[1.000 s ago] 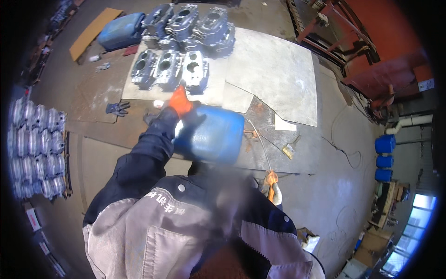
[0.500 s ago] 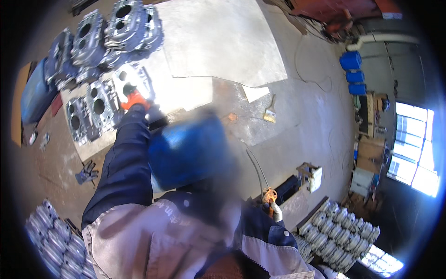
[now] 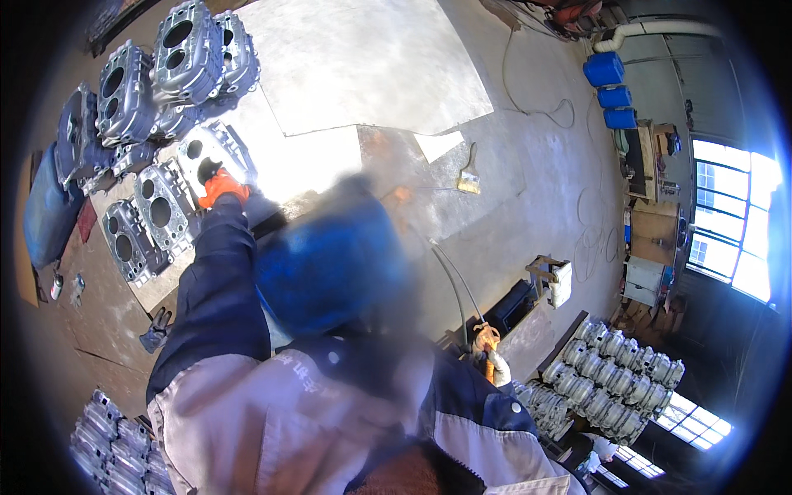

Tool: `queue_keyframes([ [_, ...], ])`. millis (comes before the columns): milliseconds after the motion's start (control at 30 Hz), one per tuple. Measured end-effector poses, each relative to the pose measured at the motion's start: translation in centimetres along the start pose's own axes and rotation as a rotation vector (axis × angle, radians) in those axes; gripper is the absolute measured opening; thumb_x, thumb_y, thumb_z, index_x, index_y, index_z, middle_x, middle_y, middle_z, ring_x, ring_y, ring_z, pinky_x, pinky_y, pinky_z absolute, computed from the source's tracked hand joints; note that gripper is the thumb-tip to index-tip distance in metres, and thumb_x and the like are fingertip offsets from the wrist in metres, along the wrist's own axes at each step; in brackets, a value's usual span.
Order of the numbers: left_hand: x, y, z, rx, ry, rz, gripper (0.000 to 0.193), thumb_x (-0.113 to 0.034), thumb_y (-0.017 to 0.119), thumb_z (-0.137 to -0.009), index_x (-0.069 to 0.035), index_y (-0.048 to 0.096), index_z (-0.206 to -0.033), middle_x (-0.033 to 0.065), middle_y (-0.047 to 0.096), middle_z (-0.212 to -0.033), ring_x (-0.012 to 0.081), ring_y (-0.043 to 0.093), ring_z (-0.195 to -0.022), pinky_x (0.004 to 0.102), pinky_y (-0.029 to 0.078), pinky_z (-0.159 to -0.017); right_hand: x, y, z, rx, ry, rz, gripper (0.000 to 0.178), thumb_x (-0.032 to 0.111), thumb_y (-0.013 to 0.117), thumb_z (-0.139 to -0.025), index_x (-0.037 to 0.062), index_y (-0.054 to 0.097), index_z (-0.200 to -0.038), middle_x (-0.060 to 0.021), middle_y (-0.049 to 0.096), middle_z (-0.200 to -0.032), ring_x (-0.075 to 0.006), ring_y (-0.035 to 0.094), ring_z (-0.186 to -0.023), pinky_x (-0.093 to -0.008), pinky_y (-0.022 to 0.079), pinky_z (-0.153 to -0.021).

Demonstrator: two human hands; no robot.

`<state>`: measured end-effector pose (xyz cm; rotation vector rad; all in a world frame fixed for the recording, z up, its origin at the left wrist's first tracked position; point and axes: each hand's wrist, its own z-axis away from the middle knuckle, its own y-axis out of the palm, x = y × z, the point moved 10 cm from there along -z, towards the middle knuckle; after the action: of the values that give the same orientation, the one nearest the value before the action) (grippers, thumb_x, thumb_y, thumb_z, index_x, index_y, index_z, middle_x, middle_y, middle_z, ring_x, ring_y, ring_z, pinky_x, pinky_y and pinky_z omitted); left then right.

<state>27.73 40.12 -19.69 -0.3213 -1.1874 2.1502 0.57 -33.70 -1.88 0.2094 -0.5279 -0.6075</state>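
My left hand (image 3: 223, 190), in an orange glove, reaches out to a pale grey metal engine casting (image 3: 229, 147) with two round bores. Its fingers are hooked at the edge of the larger bore; their tips are hard to see. Two similar castings, one nearer (image 3: 163, 198) and one farther left (image 3: 124, 243), lie beside it on a light board. At lower right, my right hand (image 3: 487, 340), also in an orange glove, is closed round the end of a long thin rod (image 3: 459, 280). A hose bends down beside the rod.
Stacked castings (image 3: 186, 62) stand at the far left, by a blue drum (image 3: 49, 210). A smeared blue container (image 3: 330, 268) is close before me. A brush (image 3: 469, 175) and a dark glove (image 3: 155, 330) lie on the floor. More castings (image 3: 610, 379) fill the lower right.
The view has shifted, so the castings sit farther left and the lower-right stack shows more fully. My left hand stays on the same casting; my right still holds the rod.
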Motion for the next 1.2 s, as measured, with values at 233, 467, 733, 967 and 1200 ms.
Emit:
queue_keyframes([
  [233,-0.9,-6.3,-2.9,-0.102,0.418,0.207,0.057,-0.043,0.065,-0.076,-0.001,0.059,-0.115,0.026,0.061,-0.114,0.0418,0.057,-0.109,0.0448,0.046,-0.091,3.5,0.0,-3.6,0.087,-0.078,0.512,0.038,0.025,0.057,-0.094,0.0018,0.054,-0.124,-0.0054,0.062,-0.113,-0.0167,0.059,-0.102,-0.0298,0.046,-0.091],
  [467,-2.5,-11.6,15.6,-0.08,0.84,0.382,0.055,-0.042,0.077,-0.069,0.0,0.063,-0.101,0.0234,0.066,-0.091,0.0368,0.065,-0.088,0.0429,0.05,-0.076,4.8,13.5,-5.0,0.343,0.088,0.006,0.052,0.036,0.054,-0.095,0.0003,0.044,-0.132,-0.017,0.06,-0.117,-0.0241,0.062,-0.1,-0.0356,0.051,-0.087],
  [733,-9.7,-7.4,35.7,-0.125,0.608,0.112,0.036,-0.031,0.073,-0.061,-0.007,0.063,-0.086,0.0209,0.066,-0.085,0.0417,0.062,-0.087,0.0482,0.048,-0.074,10.6,19.1,-9.1,0.586,0.07,0.407,0.067,0.062,0.04,-0.093,0.0087,0.045,-0.133,-0.0144,0.057,-0.119,-0.028,0.06,-0.095,-0.045,0.051,-0.078],
  [967,-11.4,1.1,42.1,-0.285,0.407,0.052,0.035,-0.029,0.076,-0.056,-0.011,0.062,-0.083,0.0133,0.066,-0.08,0.0349,0.063,-0.084,0.0512,0.039,-0.074,17.6,22.4,-13.8,0.731,-0.166,1.143,0.052,0.045,0.039,-0.1,0.0016,0.057,-0.12,-0.01,0.067,-0.091,-0.023,0.063,-0.08,-0.0324,0.049,-0.076],
  [1200,-10.5,3.5,44.4,-0.371,0.245,0.051,0.043,-0.026,0.076,-0.058,-0.015,0.059,-0.095,0.0077,0.065,-0.094,0.028,0.058,-0.096,0.0464,0.035,-0.073,15.3,26.2,-10.0,1.156,-0.328,1.502,0.054,0.048,0.034,-0.1,0.0053,0.051,-0.128,-0.0182,0.063,-0.097,-0.023,0.06,-0.076,-0.0348,0.048,-0.072],
])
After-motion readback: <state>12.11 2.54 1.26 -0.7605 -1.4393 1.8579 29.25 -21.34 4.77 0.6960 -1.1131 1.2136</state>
